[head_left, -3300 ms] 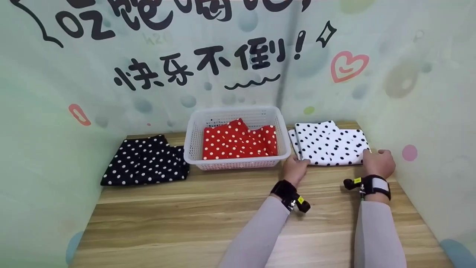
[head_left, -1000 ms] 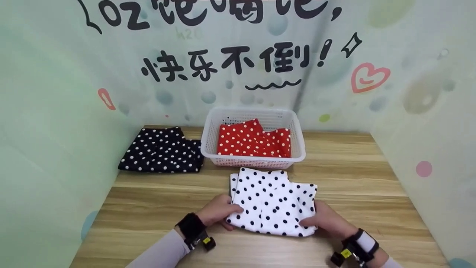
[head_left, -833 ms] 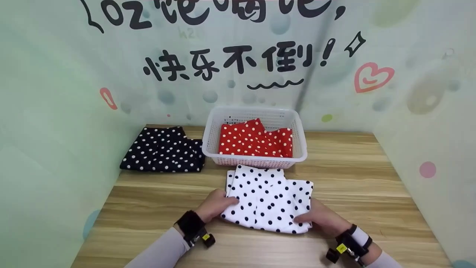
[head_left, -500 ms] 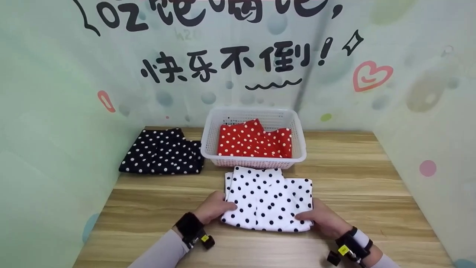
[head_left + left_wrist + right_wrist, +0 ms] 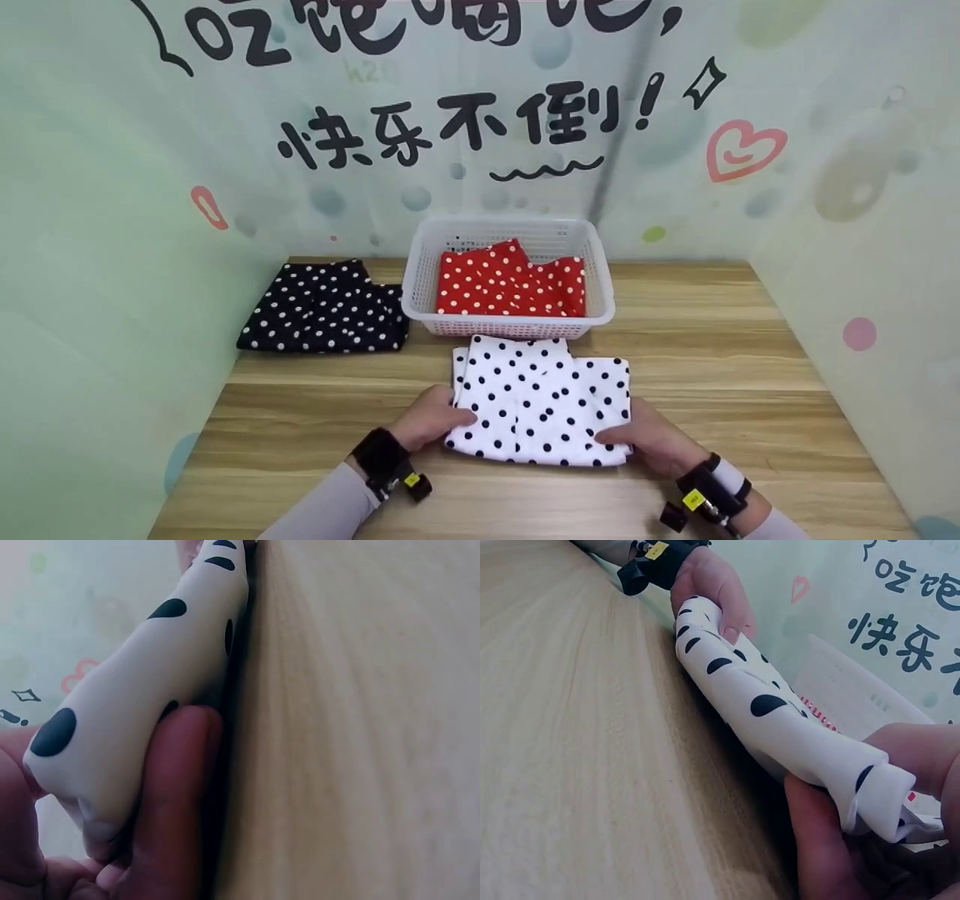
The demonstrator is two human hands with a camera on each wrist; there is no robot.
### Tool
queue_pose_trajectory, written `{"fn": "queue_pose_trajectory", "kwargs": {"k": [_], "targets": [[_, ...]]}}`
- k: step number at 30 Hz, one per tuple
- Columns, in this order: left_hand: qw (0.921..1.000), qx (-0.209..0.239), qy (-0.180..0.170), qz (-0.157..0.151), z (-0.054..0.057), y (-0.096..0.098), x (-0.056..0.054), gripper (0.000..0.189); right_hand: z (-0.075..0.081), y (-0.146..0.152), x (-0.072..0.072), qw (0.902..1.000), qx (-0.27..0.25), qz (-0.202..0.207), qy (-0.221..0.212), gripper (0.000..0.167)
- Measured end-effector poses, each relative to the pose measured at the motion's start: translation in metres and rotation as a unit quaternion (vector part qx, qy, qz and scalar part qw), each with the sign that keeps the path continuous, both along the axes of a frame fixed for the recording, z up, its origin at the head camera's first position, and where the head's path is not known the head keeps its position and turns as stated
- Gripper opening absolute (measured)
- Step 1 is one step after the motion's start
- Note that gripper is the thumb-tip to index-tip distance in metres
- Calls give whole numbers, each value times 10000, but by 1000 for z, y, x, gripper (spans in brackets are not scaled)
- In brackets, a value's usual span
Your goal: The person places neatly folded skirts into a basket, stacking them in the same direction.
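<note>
- Printed backdrop (image 5: 420,225), at the rear.
- Wood-grain tabletop (image 5: 739,405), before it.
- White perforated basket (image 5: 510,328), standing near the backdrop.
- White cloth with black dots (image 5: 536,401), folded, in front of the basket; its contact with the tabletop is hard to judge.
- Black cloth with white dots (image 5: 324,309), folded, left of the basket.
- Red cloth with white dots (image 5: 506,285), folded, inside the basket.
- Left hand (image 5: 429,418) and right hand (image 5: 658,439), pinching opposite sides of the white cloth, thumbs uppermost.
</note>
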State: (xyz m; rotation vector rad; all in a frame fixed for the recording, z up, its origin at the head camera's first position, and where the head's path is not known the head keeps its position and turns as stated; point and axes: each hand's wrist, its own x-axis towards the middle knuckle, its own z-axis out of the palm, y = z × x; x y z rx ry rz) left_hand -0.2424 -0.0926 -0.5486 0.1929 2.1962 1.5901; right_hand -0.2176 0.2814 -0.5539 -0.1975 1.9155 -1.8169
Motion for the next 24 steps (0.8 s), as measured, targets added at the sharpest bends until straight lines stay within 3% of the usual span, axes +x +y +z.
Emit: {"fn": "queue_pose_trajectory", "kwargs": {"k": [4,10,15,21,24], "targets": [[9998,129,107,-94,0,1,1,8,-3,3,-2,9995,-193,252,28,79],[9989,295,117,-333,7,5,-1,26,0,10,-4,9973,-430,598,-13,82],[9970,216,18,-742,29,4,0,25,19,15,2,9913,-631,1100,343,80],[9849,-386,567,-1591,64,-7,3,22,43,8,15,9780,-1408,1533,169,74],[9806,-240,724,-1805,80,-17,2,23,52,1,17,9768,-1508,1511,190,74]]}}
